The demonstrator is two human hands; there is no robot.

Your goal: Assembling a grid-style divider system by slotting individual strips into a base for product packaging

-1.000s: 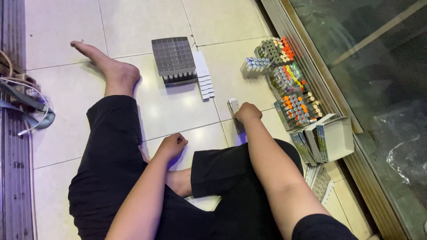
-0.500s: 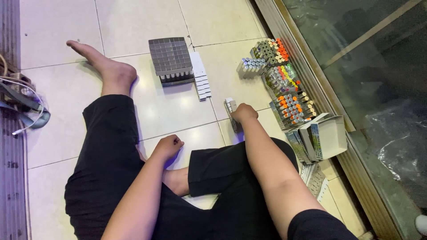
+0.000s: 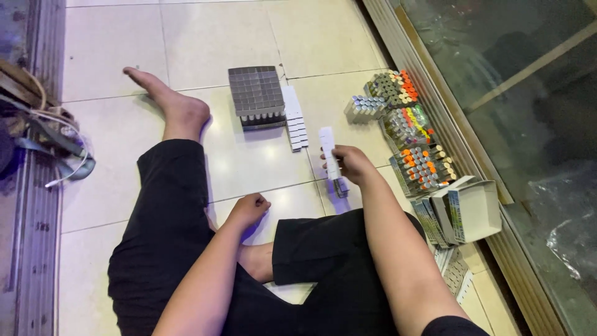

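Observation:
I sit on a tiled floor (image 3: 249, 162) in black trousers, one bare foot (image 3: 171, 102) stretched forward. My right hand (image 3: 353, 163) is shut on a long white strip of small blocks (image 3: 329, 151) whose lower metal end rests on the tile. My left hand (image 3: 247, 209) is a loose fist resting by my knee, holding nothing I can see. Ahead stands a dark grey square block of packed small parts (image 3: 256, 94), with another white strip (image 3: 295, 124) lying along its right side.
Bundles of small tubes with orange, green and white caps (image 3: 410, 140) lie at the right beside a metal door track (image 3: 448, 124). Open cardboard boxes (image 3: 463, 211) stand near my right elbow. Sandals and a white cord (image 3: 43, 134) lie at the left by a grating.
My right hand has lifted the white strip off the floor and tilted it upright. My left hand has stayed in its place, and the view has shifted slightly.

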